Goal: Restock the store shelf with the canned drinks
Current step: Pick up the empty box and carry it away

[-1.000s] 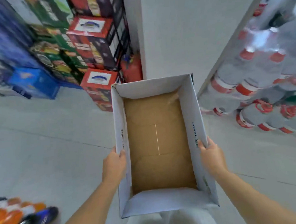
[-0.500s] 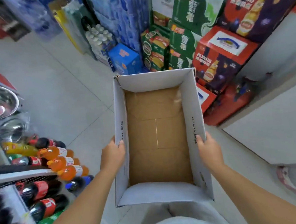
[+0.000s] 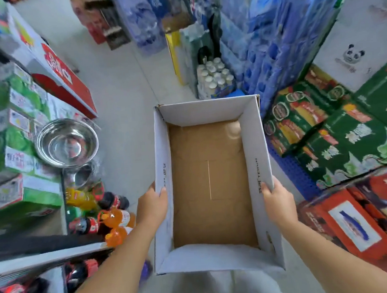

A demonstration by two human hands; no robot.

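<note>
Cans showed nowhere in the white cardboard box (image 3: 204,112), its walls gripped by your left hand (image 3: 152,208) and right hand (image 3: 280,203). Unloading seemed finished.

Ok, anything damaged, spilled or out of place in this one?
Nothing looks spilled or torn. The cardboard box, gripped at its side walls by the left hand and right hand, is empty: no cans, only a faint round mark in its far right corner. A steel bowl sits oddly among cartons and bottles on the left.
</note>
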